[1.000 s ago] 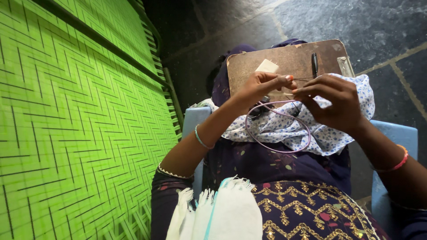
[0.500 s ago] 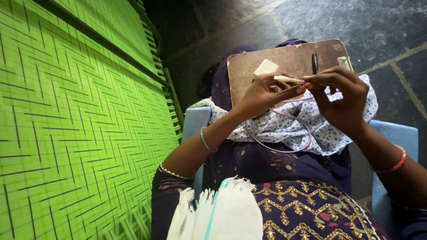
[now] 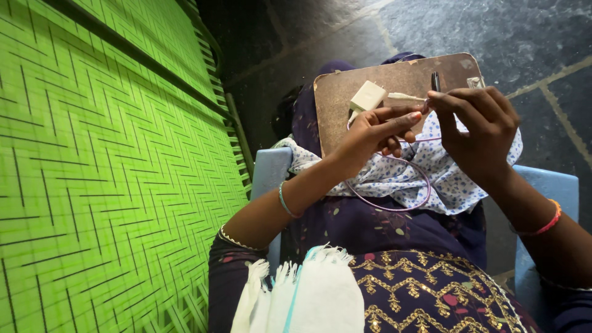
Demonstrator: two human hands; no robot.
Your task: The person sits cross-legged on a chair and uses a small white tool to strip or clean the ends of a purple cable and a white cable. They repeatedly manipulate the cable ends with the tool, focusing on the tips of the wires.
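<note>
Wire [image 3: 394, 206] is what I have in hand: a thin pale-pink loop hanging just below the brown board [image 3: 345, 92] that rests on my lap. My left hand [image 3: 376, 132] is closed on one end of it, thumb and forefinger pinched together just under the small white block [image 3: 368, 95] lying on the board. My right hand [image 3: 481, 132] is pinched shut on the other end, at the board's right side, beside the dark pen-like tool [image 3: 436, 80] and a cream-coloured stick [image 3: 407, 97] that lie on the wood. The loop sags over the white dotted cloth [image 3: 394, 176] spread below the board.

I judge this to be the joining step, the two ends being brought tip to tip. The next move calls for a steady, fine pinch and a small closing of the gap, without letting the loop twist or slip.

Against half a second ago, my left hand sits lower and farther from the white block, the right has drawn slightly to the right, and the loop hangs wider below the board.
</note>
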